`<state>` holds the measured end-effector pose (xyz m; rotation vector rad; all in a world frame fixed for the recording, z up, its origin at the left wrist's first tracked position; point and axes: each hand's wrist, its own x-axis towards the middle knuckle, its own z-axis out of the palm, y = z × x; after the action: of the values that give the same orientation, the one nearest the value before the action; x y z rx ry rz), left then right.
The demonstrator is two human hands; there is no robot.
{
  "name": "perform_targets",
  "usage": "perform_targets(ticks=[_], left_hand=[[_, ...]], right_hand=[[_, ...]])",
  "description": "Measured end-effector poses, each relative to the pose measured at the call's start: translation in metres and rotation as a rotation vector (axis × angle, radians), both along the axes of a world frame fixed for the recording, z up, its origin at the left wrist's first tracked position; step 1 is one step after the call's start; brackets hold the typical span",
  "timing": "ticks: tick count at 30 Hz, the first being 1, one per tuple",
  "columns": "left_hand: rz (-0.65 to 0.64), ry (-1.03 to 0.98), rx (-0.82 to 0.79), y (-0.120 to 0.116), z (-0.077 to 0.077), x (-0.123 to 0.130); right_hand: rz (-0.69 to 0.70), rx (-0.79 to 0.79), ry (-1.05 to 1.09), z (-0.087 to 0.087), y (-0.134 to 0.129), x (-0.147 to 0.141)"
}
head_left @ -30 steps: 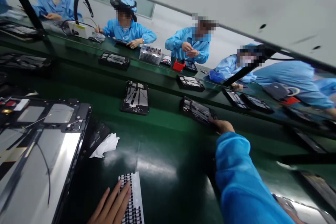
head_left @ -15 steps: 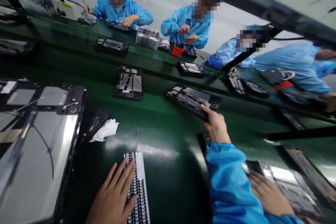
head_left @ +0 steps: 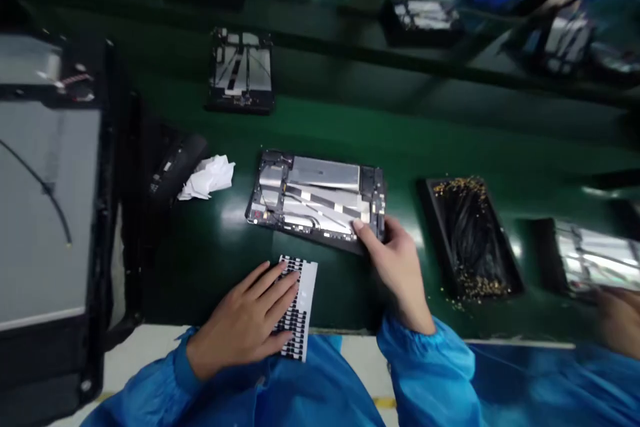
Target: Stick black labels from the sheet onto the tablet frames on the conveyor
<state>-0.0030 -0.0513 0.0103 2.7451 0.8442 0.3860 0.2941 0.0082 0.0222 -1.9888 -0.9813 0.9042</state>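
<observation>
Two bare hands are pictured at a green bench (head_left: 330, 121), each on a separate item. What is being held?

The frame (head_left: 315, 200), an opened tablet back lined with silver foil strips, is gripped at its near right corner by the right hand (head_left: 397, 273). Its fingers (head_left: 363, 230) are closed on the edge.

And the left hand (head_left: 243, 323)?

It is laid over a pad sheet (head_left: 297, 307), rows of black squares on a white strip. The fingers are spread and extended, with nothing pinched. (The strip's top end is set just below the frame, not touching it as far as can be told.)

Where is the frame placed?

On the bench, between a crumpled tissue (head_left: 207, 177) on its left and a black tray (head_left: 473, 237) on its right. The tray is filled with dark strands and flecked with gold crumbs, some of them spilled past its rim.

What else is seen nearby?

A large panel (head_left: 50, 180) is laid at the far left, with a thin cable across its grey face. A second frame (head_left: 241, 70) is placed farther up the bench. At the right edge, a co-worker's hand (head_left: 620, 320) is seen beside a third frame (head_left: 590, 253).
</observation>
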Motion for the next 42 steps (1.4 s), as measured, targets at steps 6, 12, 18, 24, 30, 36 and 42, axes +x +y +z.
perform_targets(ticks=[6,12,18,24,30,36,42], left_hand=[[0.069,-0.015,-0.033,-0.006,-0.007,0.012],[0.159,0.005,-0.012,-0.002,-0.004,0.019],[0.203,0.041,-0.025,0.002,0.001,0.013],[0.231,0.039,-0.026,0.000,-0.001,0.010],[0.221,0.046,-0.014,0.005,0.001,0.010],[0.215,0.032,-0.014,0.008,0.001,0.008],[0.215,0.030,-0.029,0.007,-0.001,0.007]], right_hand=[[0.192,0.284,-0.624,-0.009,-0.037,0.002],[0.822,0.448,-0.314,0.008,-0.078,-0.040],[0.876,0.424,-0.281,0.002,-0.080,-0.042],[0.968,0.460,-0.297,-0.002,-0.072,-0.045],[1.078,0.411,-0.510,0.005,-0.063,-0.054],[1.207,0.432,-0.957,0.018,-0.067,-0.072],[1.225,0.361,-1.061,0.010,-0.077,-0.080]])
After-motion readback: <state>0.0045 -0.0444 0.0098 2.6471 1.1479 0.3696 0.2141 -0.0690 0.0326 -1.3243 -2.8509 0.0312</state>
